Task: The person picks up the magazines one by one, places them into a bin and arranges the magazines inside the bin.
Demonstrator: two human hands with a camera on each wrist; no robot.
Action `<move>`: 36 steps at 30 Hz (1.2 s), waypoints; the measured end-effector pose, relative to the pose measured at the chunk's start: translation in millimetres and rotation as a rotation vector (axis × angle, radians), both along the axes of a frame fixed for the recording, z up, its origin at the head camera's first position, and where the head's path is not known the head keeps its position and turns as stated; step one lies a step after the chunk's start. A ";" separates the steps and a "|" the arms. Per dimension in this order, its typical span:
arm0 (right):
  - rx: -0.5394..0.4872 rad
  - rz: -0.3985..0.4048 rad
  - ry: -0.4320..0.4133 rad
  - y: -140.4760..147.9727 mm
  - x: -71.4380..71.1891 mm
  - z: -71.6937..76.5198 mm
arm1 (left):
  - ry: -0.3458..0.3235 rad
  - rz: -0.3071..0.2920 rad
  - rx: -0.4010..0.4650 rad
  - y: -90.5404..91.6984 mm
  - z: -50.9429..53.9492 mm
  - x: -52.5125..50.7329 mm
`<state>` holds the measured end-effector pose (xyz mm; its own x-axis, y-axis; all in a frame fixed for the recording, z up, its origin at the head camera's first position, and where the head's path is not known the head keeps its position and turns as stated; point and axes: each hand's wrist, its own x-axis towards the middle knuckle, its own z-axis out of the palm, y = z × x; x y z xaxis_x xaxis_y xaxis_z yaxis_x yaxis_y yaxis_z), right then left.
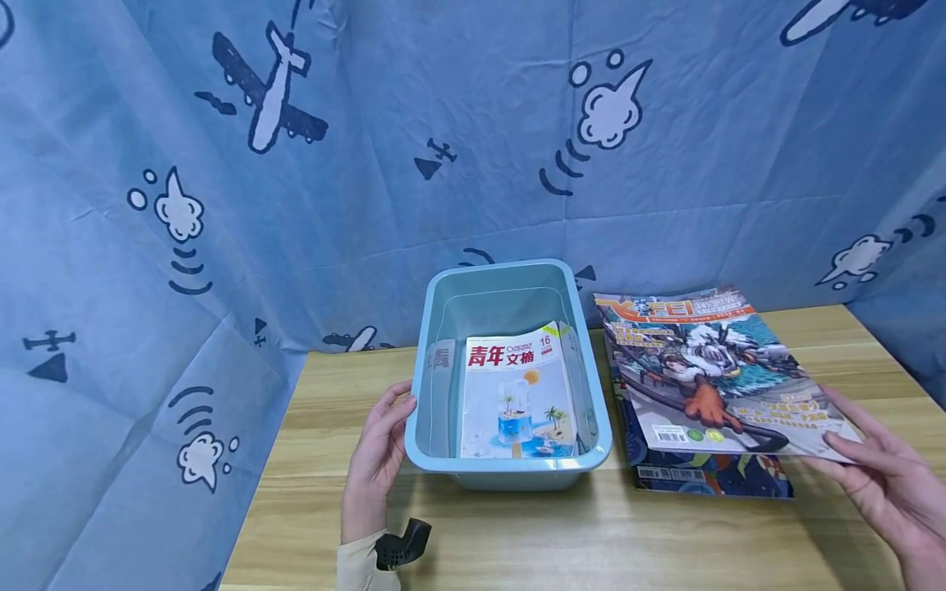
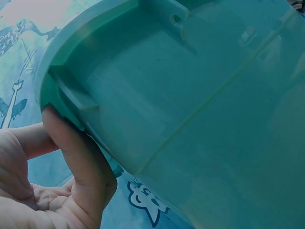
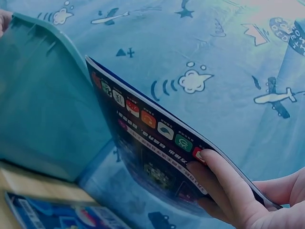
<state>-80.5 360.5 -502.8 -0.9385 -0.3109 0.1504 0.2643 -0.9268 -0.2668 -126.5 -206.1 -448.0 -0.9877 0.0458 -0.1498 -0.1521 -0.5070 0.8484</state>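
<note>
A blue-green plastic bin stands on the table, with a magazine showing an ice-pop picture lying inside it. My left hand grips the bin's left rim, and in the left wrist view its fingers curl under that rim. On the right, my right hand pinches the lower right corner of a comic-style magazine, thumb on top. That magazine is raised and tilted in the right wrist view, its dark back cover facing the camera. Below it a dark blue magazine lies on the table, mostly covered.
The wooden table carries the bin and magazines. Blue cloth printed with planes and clouds hangs behind and along the sides. A black strap piece sits on my left wrist.
</note>
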 end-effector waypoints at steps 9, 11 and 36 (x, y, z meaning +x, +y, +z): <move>-0.089 0.038 0.036 -0.9 -6.4 11.1 | -0.002 0.000 0.007 -0.2 -0.2 0.5; -0.097 0.041 0.050 -3.1 -7.1 14.1 | -0.003 -0.001 0.009 -0.2 -0.2 0.7; -0.126 0.113 0.097 -27.0 -17.0 43.4 | -0.013 0.006 0.010 -0.3 2.0 -0.7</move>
